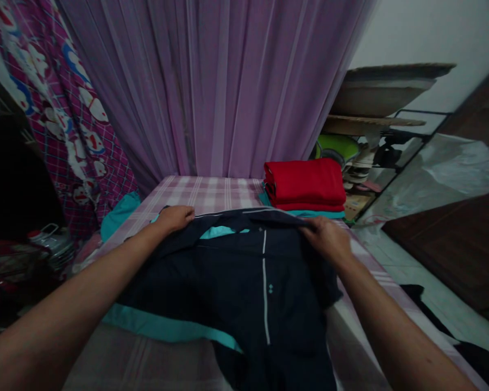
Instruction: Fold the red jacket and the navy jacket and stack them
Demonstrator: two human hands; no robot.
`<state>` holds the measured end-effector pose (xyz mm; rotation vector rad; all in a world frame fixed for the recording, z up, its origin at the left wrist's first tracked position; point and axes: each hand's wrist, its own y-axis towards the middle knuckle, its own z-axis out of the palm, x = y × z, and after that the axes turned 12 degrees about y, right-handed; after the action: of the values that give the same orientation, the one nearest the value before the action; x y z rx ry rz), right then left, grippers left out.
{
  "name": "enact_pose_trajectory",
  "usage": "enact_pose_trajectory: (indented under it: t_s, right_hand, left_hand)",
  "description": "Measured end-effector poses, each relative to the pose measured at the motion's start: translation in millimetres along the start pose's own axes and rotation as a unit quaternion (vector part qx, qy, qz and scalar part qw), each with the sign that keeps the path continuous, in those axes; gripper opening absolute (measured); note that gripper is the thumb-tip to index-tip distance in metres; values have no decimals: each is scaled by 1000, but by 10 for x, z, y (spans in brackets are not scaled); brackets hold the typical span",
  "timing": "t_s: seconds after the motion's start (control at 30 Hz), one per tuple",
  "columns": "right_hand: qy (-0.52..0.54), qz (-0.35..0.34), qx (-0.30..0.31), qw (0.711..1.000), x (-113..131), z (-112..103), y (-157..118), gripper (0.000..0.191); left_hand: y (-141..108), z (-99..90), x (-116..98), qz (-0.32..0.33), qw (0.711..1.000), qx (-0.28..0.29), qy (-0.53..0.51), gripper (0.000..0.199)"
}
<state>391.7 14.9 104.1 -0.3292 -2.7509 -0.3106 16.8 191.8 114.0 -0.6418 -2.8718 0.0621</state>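
Note:
A dark navy garment [224, 271] with turquoise trim and a white stripe lies spread over the checked cloth [212, 190] of the table. At its far left edge, my left hand [177, 219] is closed on the fabric. My right hand [328, 236] pinches the same far edge on the right side. Between the two hands the edge is folded over, and a turquoise patch of lining shows through a gap. The near end of the garment runs out of view at the bottom.
Folded red cloth [307, 184] sits on turquoise cloth [318, 214] at the table's far right corner. Purple curtains [228, 87] hang behind. A rack [424, 136] with basins stands to the right. A turquoise cloth [120, 214] and a clear container [55, 244] are at the left.

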Motion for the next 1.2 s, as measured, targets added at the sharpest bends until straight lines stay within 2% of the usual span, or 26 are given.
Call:
enact_pose_trajectory:
  t_s: [0.03,0.07,0.13,0.2,0.3,0.37,0.43,0.53,0.6,0.67,0.73,0.77,0.83,0.9,0.97,1.0,1.03,1.07,1.1,1.13,1.2]
  right_hand:
    - [-26,24,-84,996,-75,-80,79,39]
    - [-43,43,-135,989,-151,-130,154,42]
    - [-58,64,-190,978,-294,-138,257,49]
    - [-44,41,-176,983,-415,-47,256,52]
    - [-4,-25,-142,989,-529,143,20,43]
    - [38,-41,-115,992,-532,227,-284,40]
    - [97,-51,-69,992,-460,245,-666,41]
    - [185,-88,47,978,-258,174,-1248,46]
    - [188,-114,140,965,-123,110,-1539,57]
    - [150,-126,196,961,-32,66,-1704,63]
    - [102,-130,201,965,11,45,-1747,48]
    - [84,-135,192,968,19,38,-1735,39]
    - [67,-153,173,971,27,20,-1674,33]
    - [64,-169,166,969,40,-5,-1598,33]
    - [63,-177,166,968,58,-27,-1540,34]
    - [63,-178,164,968,66,-31,-1524,34]
    - [63,-180,157,969,69,-28,-1516,34]
    - [64,-182,147,970,67,-19,-1518,34]
    - [66,-184,132,972,58,-6,-1527,34]
    - [70,-185,118,973,42,8,-1540,33]
    - [78,-193,94,974,-5,28,-1571,30]
  left_hand:
    - [31,-50,-61,-22,999,-29,-3,34]
    - [52,-97,-124,-44,997,-60,-11,35]
    - [51,-152,-248,-69,991,-113,-34,36]
    - [-32,-113,-338,-50,989,-128,-52,35]
    - [-308,153,-358,23,994,-96,-38,46]
    - [-544,406,-290,47,997,-66,-19,61]
    - [-763,623,-187,39,999,-35,-7,70]
    - [-951,730,-56,20,999,-23,15,52]
    - [-954,628,-20,17,999,-10,42,41]
    - [-861,412,-18,16,997,25,70,35]
    - [-686,109,-20,9,995,58,84,27]
    - [-574,-69,-12,0,994,63,85,22]
    - [-319,-463,25,-28,995,57,82,17]
    - [-58,-868,78,-71,995,7,76,25]
    - [160,-1193,111,-129,984,-116,41,43]
    - [240,-1289,112,-152,973,-172,25,51]
    - [294,-1325,103,-170,961,-218,11,59]
    - [319,-1292,85,-176,955,-239,0,67]
    - [312,-1190,63,-171,956,-236,-9,75]
    - [272,-1025,42,-164,961,-221,-14,83]
    - [98,-560,18,-108,986,-119,-32,73]
